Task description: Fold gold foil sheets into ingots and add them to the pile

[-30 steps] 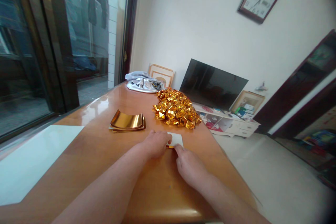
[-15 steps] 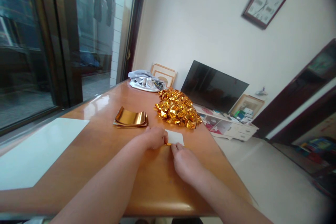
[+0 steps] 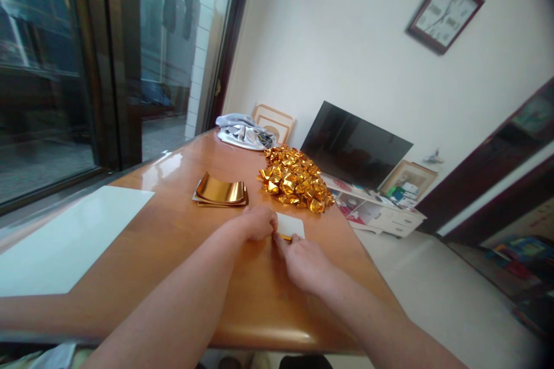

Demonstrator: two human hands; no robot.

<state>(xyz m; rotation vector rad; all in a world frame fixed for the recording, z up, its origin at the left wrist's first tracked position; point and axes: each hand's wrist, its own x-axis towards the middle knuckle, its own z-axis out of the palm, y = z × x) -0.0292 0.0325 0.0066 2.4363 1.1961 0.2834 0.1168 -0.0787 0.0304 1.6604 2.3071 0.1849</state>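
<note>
both hands [image 3: 281,242] pressing gold-backed paper [image 3: 289,226] on table [image 3: 173,242]

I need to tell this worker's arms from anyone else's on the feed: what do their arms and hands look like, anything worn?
Both forearms are bare up to the picture's lower edge: no sleeves, gloves, watch or bracelet in view. The left hand and right hand show no rings, as far as can be seen. No markings or cables on either arm.
</note>
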